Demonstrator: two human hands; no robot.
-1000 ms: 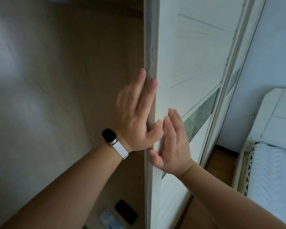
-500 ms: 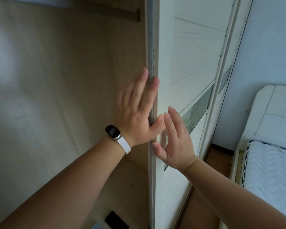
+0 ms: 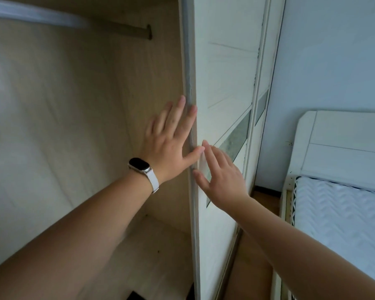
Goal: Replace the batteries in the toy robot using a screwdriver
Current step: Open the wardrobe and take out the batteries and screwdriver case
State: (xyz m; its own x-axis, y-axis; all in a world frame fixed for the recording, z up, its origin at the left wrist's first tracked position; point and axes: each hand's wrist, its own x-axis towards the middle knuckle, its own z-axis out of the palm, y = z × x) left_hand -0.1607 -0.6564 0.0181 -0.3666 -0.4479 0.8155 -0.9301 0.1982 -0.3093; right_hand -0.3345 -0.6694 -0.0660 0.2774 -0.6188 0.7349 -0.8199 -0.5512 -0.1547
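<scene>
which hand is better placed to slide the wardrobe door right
Likely left: the left hand presses the edge of the wardrobe door and can push sideways; the right hand lies flat on its face.

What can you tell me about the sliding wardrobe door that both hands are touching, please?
The sliding door is a tall, upright, off-white panel, seemingly painted wood, with fine grooved lines and a mottled grey-green band across its middle. A grey strip runs down its leading edge. It stands partly open, exposing the pale wood inside the wardrobe. The left hand lies with straight fingers along that edge; the right hand presses flat on the front face.
</scene>
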